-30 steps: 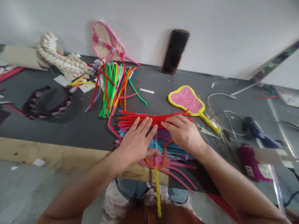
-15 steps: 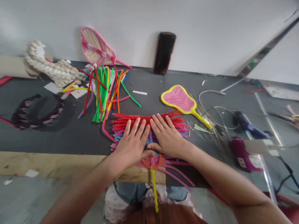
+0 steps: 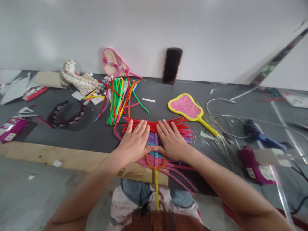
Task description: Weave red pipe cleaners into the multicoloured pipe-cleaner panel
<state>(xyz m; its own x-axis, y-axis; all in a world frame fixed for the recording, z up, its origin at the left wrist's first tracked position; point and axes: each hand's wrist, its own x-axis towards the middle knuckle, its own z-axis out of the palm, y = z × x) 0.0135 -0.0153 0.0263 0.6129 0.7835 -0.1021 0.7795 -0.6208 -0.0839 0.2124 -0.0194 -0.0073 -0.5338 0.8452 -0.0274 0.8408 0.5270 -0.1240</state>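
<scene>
The right hand (image 3: 172, 142), curled a second ago, now lies flat on the pipe cleaners (image 3: 151, 138), its thumb meeting that of the left hand (image 3: 135, 141)

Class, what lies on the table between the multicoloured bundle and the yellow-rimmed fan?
In the head view, a small white strip lies between the bundle and the fan.

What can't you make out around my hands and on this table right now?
- Head view: the parts of the pipe cleaners beneath the left hand and right hand, hidden by the hands themselves.
- Head view: the rest of the purple-and-white package, cut off by the left edge; its markings are too small to read.
- Head view: what the dark blue object is, too blurred.
</scene>
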